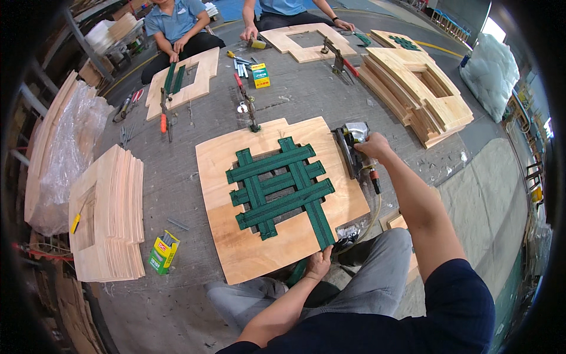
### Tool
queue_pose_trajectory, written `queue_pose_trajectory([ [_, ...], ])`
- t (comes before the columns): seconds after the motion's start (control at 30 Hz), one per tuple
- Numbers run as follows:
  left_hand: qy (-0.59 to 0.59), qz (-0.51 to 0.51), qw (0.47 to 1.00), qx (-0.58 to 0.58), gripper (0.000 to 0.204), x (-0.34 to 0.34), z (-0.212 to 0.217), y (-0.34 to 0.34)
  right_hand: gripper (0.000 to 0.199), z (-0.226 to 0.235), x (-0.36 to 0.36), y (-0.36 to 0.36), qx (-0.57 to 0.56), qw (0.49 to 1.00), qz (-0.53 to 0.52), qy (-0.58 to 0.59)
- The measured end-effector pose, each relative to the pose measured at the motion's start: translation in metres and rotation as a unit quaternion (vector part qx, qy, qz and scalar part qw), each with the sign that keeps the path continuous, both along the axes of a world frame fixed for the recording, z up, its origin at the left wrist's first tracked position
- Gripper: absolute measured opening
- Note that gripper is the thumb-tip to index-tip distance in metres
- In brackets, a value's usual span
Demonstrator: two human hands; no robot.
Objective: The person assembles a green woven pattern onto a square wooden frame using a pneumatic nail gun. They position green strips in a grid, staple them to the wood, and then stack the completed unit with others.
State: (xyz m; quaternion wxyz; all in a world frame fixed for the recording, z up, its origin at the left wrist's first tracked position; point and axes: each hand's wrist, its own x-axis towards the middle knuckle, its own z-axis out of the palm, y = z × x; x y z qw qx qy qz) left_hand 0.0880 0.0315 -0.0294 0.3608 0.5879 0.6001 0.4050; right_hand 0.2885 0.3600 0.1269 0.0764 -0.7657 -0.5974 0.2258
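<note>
A person sits on the grey floor (177,194) with a wooden board (236,236) lying flat in front of their knees. The board has a square hole in the middle. Green straps (280,186) are woven over the hole, some going across and some going up and down, like a basket.

The left hand (319,264) is at the near edge of the board. Its fingers are curled tight around the end of one long green strap that hangs over that edge.

The right hand (372,146) is at the far right corner of the board. It is closed around the handle of a staple gun (354,150). The gun sits on the board's right edge, just beside the straps. A hose runs from the gun down past the board's right side.

A small yellow and green box (163,252) lies on the floor near the board's near left corner. A stack of boards (109,212) stands to the left of it. Two other people sit across the floor with their own boards.
</note>
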Motion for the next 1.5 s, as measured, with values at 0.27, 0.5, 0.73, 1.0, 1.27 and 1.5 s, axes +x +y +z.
queue_pose_trajectory([
  [0.27, -0.013, 0.005, 1.0, 0.008, 0.041, 0.001, -0.009, 0.004, 0.036, -0.001, 0.012, -0.004, 0.045, 0.918, -0.137, 0.37],
  [0.5, -0.006, 0.044, 0.996, 0.078, 0.041, -0.002, -0.006, 0.007, 0.03, 0.119, -0.018, -0.125, 0.094, 0.938, -0.048, 0.331],
  [0.73, 0.07, 0.007, 0.991, 0.117, 0.039, -0.001, -0.015, 0.007, 0.028, 0.074, -0.079, -0.243, -0.096, 0.918, -0.072, 0.378],
  [1.0, 0.051, -0.019, 0.995, 0.089, 0.038, -0.003, -0.012, 0.008, 0.026, 0.048, -0.099, -0.25, -0.113, 0.937, -0.011, 0.332],
  [1.27, 0.09, 0.005, 0.988, 0.121, 0.042, -0.002, -0.016, 0.007, 0.023, 0.048, -0.105, -0.248, -0.12, 0.958, -0.005, 0.26],
  [1.5, 0.045, -0.009, 0.994, 0.104, 0.039, -0.004, -0.011, 0.009, 0.027, 0.051, -0.108, -0.253, -0.103, 0.953, -0.013, 0.283],
])
